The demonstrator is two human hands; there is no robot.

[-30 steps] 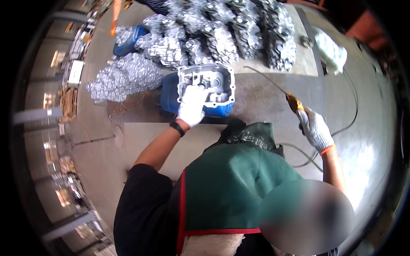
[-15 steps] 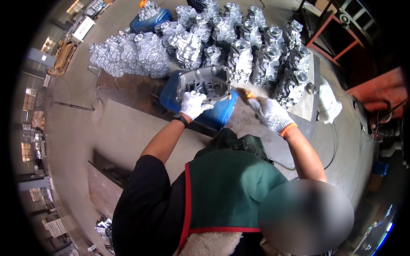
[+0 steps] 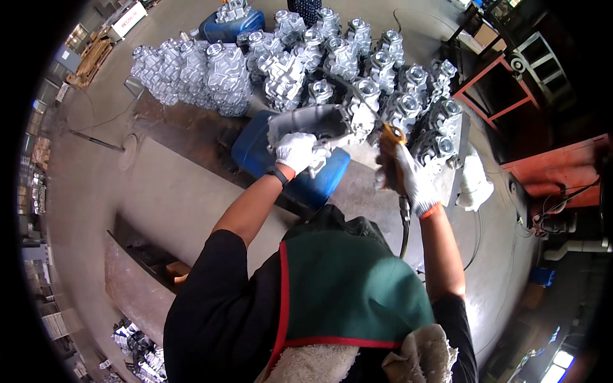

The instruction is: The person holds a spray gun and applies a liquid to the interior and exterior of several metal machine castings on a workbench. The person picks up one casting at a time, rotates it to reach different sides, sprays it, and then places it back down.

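The person's left hand (image 3: 295, 153), in a white knitted glove with a black band at the wrist, was at the near side of an open, box-like housing of dull grey cast metal (image 3: 282, 124). Its fingers were curled over the near edge and looked clamped on it, though their tips were hidden. The housing lay on a rounded blue plastic can (image 3: 329, 184), which rested askew on a stained, dark metal counter (image 3: 182, 131).

The right hand (image 3: 416, 185), gloved alike with an orange cuff, was at the right of the can. Its fingers were wrapped around a hand tool with a yellow head and a dark grip (image 3: 391, 153); a dark flexible hose (image 3: 405, 233) hung from the grip's lower end. Beyond the housing stood rows of silvery cast-metal castings (image 3: 341, 59), the closest (image 3: 361, 115) just beside its far right corner.

The can's curved top seemed a poor seat: with the left hand alone steadying the load, a hard push on one side could rock the can or slide the housing off. The tool's head, close to the castings, could knock or scratch one if swung wide. The hose, hanging close to the person's apron (image 3: 357, 287), could snag there and drag the tool off line.
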